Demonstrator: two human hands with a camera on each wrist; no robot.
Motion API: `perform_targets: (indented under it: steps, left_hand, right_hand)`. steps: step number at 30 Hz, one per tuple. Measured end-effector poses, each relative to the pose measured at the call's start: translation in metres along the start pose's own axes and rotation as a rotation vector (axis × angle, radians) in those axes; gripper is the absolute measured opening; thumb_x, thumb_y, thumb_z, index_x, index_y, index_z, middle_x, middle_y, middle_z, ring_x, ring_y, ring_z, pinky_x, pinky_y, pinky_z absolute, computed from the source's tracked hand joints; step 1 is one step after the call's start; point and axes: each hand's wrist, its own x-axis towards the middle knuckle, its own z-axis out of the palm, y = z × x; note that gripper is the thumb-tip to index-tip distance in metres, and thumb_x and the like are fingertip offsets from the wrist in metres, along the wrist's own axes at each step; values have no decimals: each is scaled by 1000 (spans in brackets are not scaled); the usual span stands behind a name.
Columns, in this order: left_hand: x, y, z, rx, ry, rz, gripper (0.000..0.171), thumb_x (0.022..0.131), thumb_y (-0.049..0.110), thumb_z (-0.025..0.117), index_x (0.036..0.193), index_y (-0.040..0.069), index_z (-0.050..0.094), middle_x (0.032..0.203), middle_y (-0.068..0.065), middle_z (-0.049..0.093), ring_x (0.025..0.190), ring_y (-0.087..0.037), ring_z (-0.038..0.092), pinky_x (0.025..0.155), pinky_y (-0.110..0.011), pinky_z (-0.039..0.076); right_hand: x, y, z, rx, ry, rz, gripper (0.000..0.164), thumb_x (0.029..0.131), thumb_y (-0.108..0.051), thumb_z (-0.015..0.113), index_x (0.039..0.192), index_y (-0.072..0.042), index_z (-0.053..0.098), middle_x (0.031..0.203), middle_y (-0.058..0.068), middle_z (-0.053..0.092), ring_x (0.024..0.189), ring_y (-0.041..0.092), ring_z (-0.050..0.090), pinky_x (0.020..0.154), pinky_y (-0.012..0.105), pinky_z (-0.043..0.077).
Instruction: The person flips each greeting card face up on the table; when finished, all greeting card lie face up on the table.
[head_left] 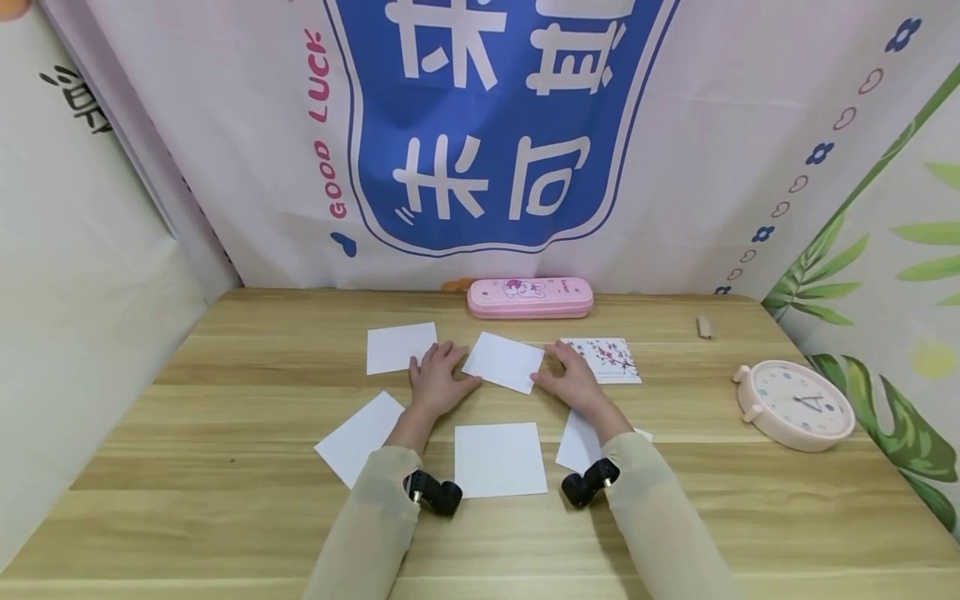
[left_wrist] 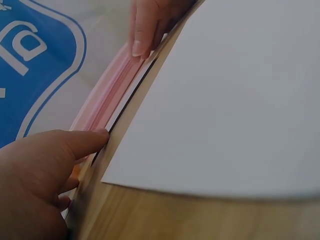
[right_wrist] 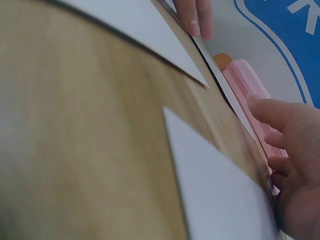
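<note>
Showing between the left hand (head_left: 437, 379) and the right hand (head_left: 576, 382) is a white card (head_left: 503, 362), near the pink case (head_left: 532, 307). Fingers bend at its opposite edges, though I cannot tell whether they pinch it or merely touch. Around it on the bench (head_left: 225, 400) lie four plain cards (head_left: 501, 460) and a blossom-printed card (head_left: 611, 358), with a round clock (head_left: 798, 404) farther right.

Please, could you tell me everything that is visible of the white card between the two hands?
The white card is rectangular and thin, like stiff paper, its upper face blank. It is turned askew, the right end nearer the camera, with the pink case beyond it. The left grip and right grip are at its short ends, seemingly touching the edges. A dark line shows under one edge; whether it is lifted, I cannot tell.
</note>
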Motion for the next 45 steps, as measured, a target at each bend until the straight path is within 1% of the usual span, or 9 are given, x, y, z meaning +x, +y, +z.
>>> perform_targets:
  steps: [4,7,15,23,28,38,45]
  left_hand:
    - [0,-1,3,42,8,-7,53,78,40,60,122,12,49,132,-13,35,123,-32,20,95,-56,2]
    - [1,-2,5,65,20,-7,53,78,42,58,121,11,50,132,-12,35,123,-32,21,95,-55,2]
    - [0,-2,6,85,32,-1,53,78,42,58,121,11,51,132,-12,35,123,-31,21,96,-55,3]
    - [0,-3,7,92,31,0,55,78,46,56,122,13,51,132,-12,34,123,-31,20,96,-55,2]
    - [0,-1,7,99,30,0,55,78,46,57,122,14,50,132,-12,34,123,-31,20,96,-55,2]
    - [1,0,7,108,20,-9,55,78,46,57,122,14,50,133,-11,33,124,-31,19,96,-54,2]
    - [1,2,6,98,19,-14,56,77,45,58,122,13,50,133,-12,33,124,-31,19,96,-54,1]
  right_hand:
    - [0,0,2,-76,10,-14,62,77,-29,63,126,1,40,136,21,23,126,33,12,100,44,8]
    - [1,-1,3,-105,16,-10,63,76,-29,64,126,1,40,136,21,24,126,33,13,100,45,8]
    - [3,-1,4,-169,3,18,70,73,-32,66,127,2,37,136,19,24,126,33,13,100,45,10]
    - [4,0,5,-240,-17,34,71,75,-34,63,130,1,34,138,17,20,126,33,11,100,45,7]
    - [4,-1,5,-261,-33,41,71,77,-35,61,131,0,33,139,17,18,126,33,10,100,46,4]
    - [3,-5,3,-299,-64,29,70,79,-34,59,132,1,30,139,19,16,126,34,8,99,46,3]
    - [2,-5,2,-272,-71,35,70,79,-33,59,133,-2,27,140,19,14,126,33,6,99,47,1]
